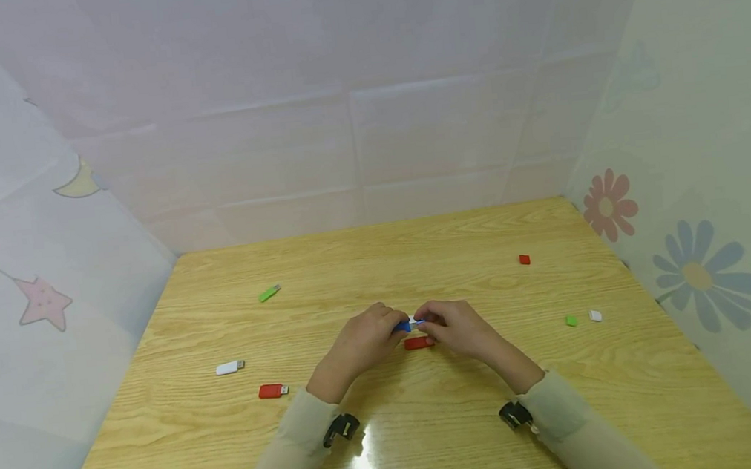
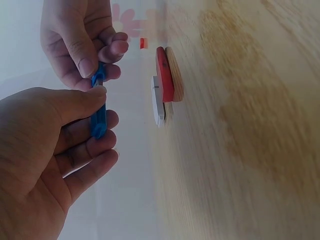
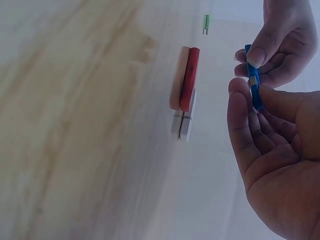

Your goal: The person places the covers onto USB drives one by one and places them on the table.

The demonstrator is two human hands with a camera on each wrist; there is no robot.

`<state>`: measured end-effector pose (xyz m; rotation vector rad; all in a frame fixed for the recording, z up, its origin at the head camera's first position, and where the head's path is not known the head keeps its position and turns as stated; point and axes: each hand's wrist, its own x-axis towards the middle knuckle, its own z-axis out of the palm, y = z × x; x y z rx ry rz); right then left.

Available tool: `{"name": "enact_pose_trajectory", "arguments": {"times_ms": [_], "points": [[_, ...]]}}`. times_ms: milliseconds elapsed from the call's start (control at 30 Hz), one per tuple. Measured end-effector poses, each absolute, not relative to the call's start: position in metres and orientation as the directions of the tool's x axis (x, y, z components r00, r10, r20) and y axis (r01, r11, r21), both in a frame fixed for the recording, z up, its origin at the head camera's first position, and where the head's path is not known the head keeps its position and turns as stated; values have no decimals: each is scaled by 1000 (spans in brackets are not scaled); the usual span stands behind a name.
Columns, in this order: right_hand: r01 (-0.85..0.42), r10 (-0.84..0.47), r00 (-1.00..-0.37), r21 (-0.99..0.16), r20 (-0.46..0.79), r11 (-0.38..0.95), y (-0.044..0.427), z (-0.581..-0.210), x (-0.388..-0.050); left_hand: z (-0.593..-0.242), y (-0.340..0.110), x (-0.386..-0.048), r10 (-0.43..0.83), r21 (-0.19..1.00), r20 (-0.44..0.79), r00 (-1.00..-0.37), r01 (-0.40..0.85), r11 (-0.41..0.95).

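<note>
Above the middle of the wooden table, my left hand [image 1: 366,339] pinches a blue USB stick [image 2: 98,120] between thumb and fingers. My right hand [image 1: 460,329] pinches a small blue cap [image 3: 257,99] at the stick's connector end. A bit of metal connector [image 3: 253,80] shows between the two blue parts in the right wrist view. Beneath the hands a closed red stick [image 1: 417,343] lies on the table, with a white stick [image 2: 157,100] beside it, partly hidden by the hands in the head view.
On the table's left lie uncapped sticks: green [image 1: 270,294], white [image 1: 229,368] and red [image 1: 272,391]. To the right are loose caps: red [image 1: 524,259], green [image 1: 571,321] and white [image 1: 596,316]. Cloth walls stand behind and at both sides.
</note>
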<state>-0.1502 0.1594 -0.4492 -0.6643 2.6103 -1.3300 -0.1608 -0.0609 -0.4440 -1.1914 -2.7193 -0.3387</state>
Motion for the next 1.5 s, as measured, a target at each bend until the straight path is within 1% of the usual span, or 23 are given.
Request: {"name": "enact_pose_trajectory", "arguments": {"times_ms": [333, 700, 900, 1000, 1167, 1300, 1500], "points": [[-309, -441, -895, -805, 66, 507, 159, -450, -149, -443, -60, -160, 702, 151, 230, -674, 737, 659], [-274, -432, -901, -817, 34, 507, 157, -451, -149, -446, -59, -160, 713, 148, 264, -650, 757, 636], [-270, -430, -902, -823, 34, 500, 157, -449, -148, -445, -58, -160, 708, 151, 236, -666, 745, 650], [-285, -424, -904, -804, 46, 522, 157, -448, -148, -445, -57, -160, 699, 170, 225, -679, 733, 658], [-295, -406, -913, -771, 52, 564, 156, -448, -148, -444, -56, -160, 691, 188, 240, -682, 731, 656], [-275, -392, -919, -777, 41, 566, 156, -449, -148, -443, -55, -159, 683, 220, 244, -688, 726, 652], [-286, -383, -922, -776, 62, 562, 155, -450, -149, -442, -55, -159, 670, 264, 239, -703, 711, 652]]}}
